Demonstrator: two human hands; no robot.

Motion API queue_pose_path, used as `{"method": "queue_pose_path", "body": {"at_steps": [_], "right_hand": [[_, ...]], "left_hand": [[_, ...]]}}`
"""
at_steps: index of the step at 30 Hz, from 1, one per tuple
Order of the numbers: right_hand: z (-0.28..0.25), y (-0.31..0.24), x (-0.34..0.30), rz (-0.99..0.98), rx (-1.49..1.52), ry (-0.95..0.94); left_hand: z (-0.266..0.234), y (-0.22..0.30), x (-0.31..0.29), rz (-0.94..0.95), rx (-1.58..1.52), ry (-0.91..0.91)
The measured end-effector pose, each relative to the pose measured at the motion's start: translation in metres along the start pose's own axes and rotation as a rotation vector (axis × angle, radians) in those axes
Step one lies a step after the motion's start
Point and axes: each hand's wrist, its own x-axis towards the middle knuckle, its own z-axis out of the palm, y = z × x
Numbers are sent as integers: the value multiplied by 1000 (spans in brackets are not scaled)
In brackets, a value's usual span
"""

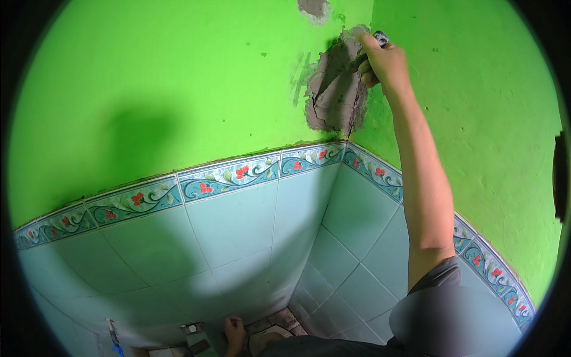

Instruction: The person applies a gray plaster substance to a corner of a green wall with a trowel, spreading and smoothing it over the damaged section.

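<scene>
1. At the inner corner of the bright green painted wall, just above the blue-and-white floral tile border, is a rough patch of grey-brown mortar, taller than wide, with ragged edges, cracks near its sides and grey smears to its left.
2. In front of the patch's upper part, the right hand grips a dark-bladed, tapering hand trowel; the shiny handle end shows above the fist, and the blade slants down to the left.
3. Fingers hide most of the handle; the blade blends with shadow, so its contact with the mortar is hard to tell.
4. Near the lower edge, the left hand is curled, small and dim; I cannot tell whether it holds anything.
5. At the top, a second grey patch is cut off.
</scene>
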Motion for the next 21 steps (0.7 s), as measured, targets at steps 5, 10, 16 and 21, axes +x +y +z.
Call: {"method": "queue_pose_path", "body": {"at_steps": [5, 10, 16, 21], "right_hand": [[8, -3, 19, 2, -50, 10], [8, -10, 33, -54, -36, -8], [2, -15, 51, -96, -60, -3], [-1, -18, 75, -129, -112, -55]], "left_hand": [[8, 2, -5, -1, 68, 42], [19, -2, 2, -39, 105, 52], [27, -7, 11, -44, 82, 97], [25, -21, 15, 41, 167, 156]]}}
